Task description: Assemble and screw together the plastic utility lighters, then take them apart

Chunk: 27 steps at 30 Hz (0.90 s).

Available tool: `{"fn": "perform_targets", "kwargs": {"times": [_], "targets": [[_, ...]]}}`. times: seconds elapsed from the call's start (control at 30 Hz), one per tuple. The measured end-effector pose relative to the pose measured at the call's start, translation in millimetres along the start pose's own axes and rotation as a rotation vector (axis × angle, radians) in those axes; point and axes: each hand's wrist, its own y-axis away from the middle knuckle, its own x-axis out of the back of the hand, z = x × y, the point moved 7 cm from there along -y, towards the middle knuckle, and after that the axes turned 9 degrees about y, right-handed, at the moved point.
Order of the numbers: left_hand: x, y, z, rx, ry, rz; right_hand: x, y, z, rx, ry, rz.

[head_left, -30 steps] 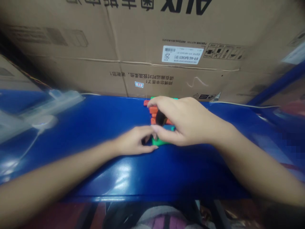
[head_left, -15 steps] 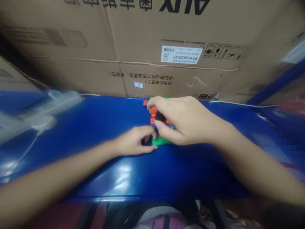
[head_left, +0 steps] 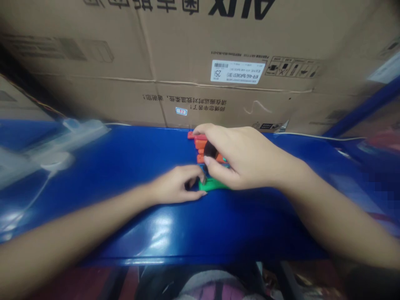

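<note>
While the left hand [head_left: 175, 186] curls against a green block [head_left: 214, 185], right hand [head_left: 246, 160] pinches dark piece [head_left: 211, 151] above.

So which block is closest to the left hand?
The green block, at the near end of the row, beside the left hand. The orange blocks lie farther back, by the right hand.
</note>
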Motion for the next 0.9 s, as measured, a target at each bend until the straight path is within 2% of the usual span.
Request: {"fn": "perform_targets", "kwargs": {"times": [0.27, 0.43, 0.77, 0.9], "targets": [[0.0, 0.2, -1.1, -0.006, -0.001, 0.004, 1.4, -1.6, -1.9, 0.014, 0.006, 0.026], [0.4, -0.1, -0.1, -0.011, 0.001, 0.005, 0.0, -1.5, 2.0, -0.038, 0.069, -0.026], [-0.8, 0.9, -3.2, 0.021, -0.011, -0.008, 2.1, 0.6, -4.8, 0.031, 0.001, 0.032], [-0.3, 0.6, -1.7, 0.01, -0.004, 0.002, 0.4, -0.1, -1.1, -0.014, 0.037, -0.016]]}}
